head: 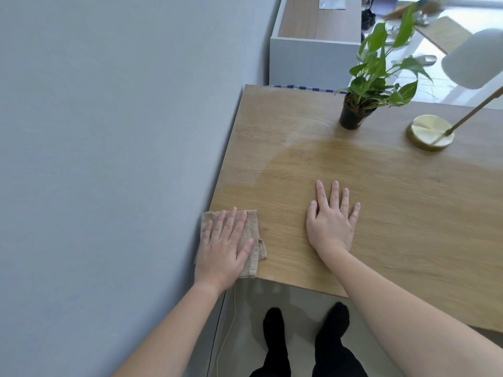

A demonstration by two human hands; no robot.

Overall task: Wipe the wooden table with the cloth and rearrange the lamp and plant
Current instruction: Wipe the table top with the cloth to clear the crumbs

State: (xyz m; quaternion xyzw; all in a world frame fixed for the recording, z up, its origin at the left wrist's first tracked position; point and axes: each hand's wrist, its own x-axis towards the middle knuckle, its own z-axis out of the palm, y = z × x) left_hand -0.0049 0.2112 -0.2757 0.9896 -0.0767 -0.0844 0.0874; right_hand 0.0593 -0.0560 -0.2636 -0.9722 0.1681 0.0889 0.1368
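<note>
Beige terry cloth (246, 240), folded to a rough rectangle, sits at the near-left corner of the light oak-veneer wooden surface (381, 213), partly overhanging the corner edge next to the grey wall (109, 159). Left hand (224, 247) is pressed flat on the cloth, fingers spread, palm down; grip is not clenched, just pinning the fabric by pressure. Right hand (330, 216) lies flat and bare on the surface to the right of the cloth, fingers splayed, holding nothing; looks like bracing.

Step in hand: wiping, judged as early-to-mid. A paler, hazy band runs across the surface beyond the cloth toward the far-left corner; could be glare or a drying film, can't tell which.

Small black plastic pot with a green broad-leaf plant (362, 104) stands upright at the far edge of the surface, well beyond the cloth and to its right. Right of the pot: lamp with round brushed-brass disc base (430, 131), thin brass stem angled up to a smooth white dome shade (475, 58), partly cut off by the frame edge. Neither is touched.

Next move, as I read it: sweep the cloth away from the corner across the grain toward pot and lamp, keeping flat pressure. Then lift each item clear to wipe beneath. Lamp looks top-heavy, so take it by the stem near the base. Pot is light, leaves flop; grab the pot wall.
</note>
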